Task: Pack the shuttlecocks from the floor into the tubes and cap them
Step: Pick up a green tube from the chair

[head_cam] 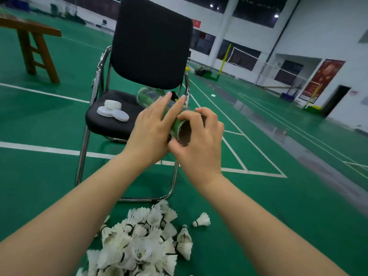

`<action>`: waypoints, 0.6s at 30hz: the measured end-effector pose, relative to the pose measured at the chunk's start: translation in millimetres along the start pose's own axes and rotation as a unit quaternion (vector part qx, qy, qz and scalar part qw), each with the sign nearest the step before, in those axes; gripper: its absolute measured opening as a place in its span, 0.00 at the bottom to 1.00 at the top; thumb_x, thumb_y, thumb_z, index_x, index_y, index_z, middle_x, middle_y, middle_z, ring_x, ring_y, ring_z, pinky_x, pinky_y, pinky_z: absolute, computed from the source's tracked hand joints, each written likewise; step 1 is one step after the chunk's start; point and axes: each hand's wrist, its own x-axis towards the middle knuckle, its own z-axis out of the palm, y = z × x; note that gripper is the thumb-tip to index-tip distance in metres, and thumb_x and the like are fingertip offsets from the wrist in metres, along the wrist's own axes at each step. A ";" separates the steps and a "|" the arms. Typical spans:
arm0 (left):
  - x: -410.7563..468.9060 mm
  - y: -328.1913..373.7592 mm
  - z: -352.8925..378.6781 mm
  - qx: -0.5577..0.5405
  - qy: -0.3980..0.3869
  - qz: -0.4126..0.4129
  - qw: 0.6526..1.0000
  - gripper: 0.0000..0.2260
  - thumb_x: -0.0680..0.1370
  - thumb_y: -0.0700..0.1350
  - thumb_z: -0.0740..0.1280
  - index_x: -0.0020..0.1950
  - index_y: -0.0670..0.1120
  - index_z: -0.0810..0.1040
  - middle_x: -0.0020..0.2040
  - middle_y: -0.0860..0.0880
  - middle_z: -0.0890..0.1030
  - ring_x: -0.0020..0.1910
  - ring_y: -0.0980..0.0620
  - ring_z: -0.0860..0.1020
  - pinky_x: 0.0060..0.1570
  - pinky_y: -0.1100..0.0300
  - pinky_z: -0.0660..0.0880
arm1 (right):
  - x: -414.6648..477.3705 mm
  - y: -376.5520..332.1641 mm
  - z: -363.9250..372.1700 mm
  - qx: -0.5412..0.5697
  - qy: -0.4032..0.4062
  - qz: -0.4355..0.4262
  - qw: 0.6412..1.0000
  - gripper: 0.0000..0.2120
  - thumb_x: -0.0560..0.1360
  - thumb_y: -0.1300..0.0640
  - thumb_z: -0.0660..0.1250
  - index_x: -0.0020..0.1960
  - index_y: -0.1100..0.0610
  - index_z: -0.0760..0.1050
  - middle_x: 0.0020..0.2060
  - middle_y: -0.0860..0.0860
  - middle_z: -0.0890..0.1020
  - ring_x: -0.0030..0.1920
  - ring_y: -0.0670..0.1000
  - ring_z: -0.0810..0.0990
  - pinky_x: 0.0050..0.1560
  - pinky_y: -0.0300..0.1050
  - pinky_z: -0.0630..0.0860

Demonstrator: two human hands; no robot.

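Chair [151,48]: one. Wooden bench [33,30]: one. White caps [112,111]: at least three. Tube [176,126]: one counted. Shuttlecocks [139,246]: one uncountable heap, plus one loose shuttlecock [202,220].

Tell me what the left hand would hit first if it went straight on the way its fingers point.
Likely the small black-and-yellow item at the back of the chair seat, just past the left hand's fingers; the chrome armrest follows. Depth is unclear here.
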 end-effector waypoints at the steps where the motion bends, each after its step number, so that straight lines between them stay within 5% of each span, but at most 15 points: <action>1: -2.2 6.5 -4.5 -0.001 0.003 0.032 0.999 0.34 0.71 0.47 0.63 0.74 0.52 0.52 0.73 0.39 0.63 0.70 0.40 0.63 0.66 0.43 0.61 | -7.4 -3.0 -10.5 0.015 -0.011 0.004 1.000 0.19 0.65 0.53 0.69 0.53 0.46 0.67 0.58 0.54 0.71 0.55 0.59 0.69 0.54 0.44 0.62; 6: -15.2 33.5 -22.0 -0.013 -0.036 0.142 0.989 0.30 0.69 0.51 0.59 0.70 0.48 0.59 0.65 0.46 0.75 0.65 0.51 0.68 0.66 0.44 0.63 | -32.7 -8.7 -45.9 0.082 -0.023 0.023 0.996 0.16 0.64 0.48 0.63 0.50 0.43 0.65 0.56 0.50 0.70 0.55 0.55 0.68 0.56 0.39 0.61; 12: -34.7 48.5 -39.1 0.048 -0.108 0.190 0.975 0.28 0.68 0.53 0.61 0.66 0.45 0.65 0.58 0.44 0.78 0.56 0.45 0.76 0.55 0.50 0.75 | -65.1 -4.2 -56.6 0.137 -0.040 0.020 0.990 0.17 0.65 0.47 0.63 0.52 0.44 0.64 0.56 0.51 0.70 0.55 0.51 0.67 0.57 0.28 0.57; 18: -82.4 29.0 -27.9 0.105 -0.237 0.154 0.954 0.29 0.65 0.57 0.58 0.64 0.46 0.64 0.53 0.44 0.79 0.49 0.42 0.79 0.45 0.48 0.79 | -122.1 8.6 -18.2 0.162 -0.127 0.044 0.978 0.20 0.69 0.43 0.60 0.58 0.45 0.60 0.62 0.52 0.68 0.61 0.51 0.68 0.55 0.43 0.68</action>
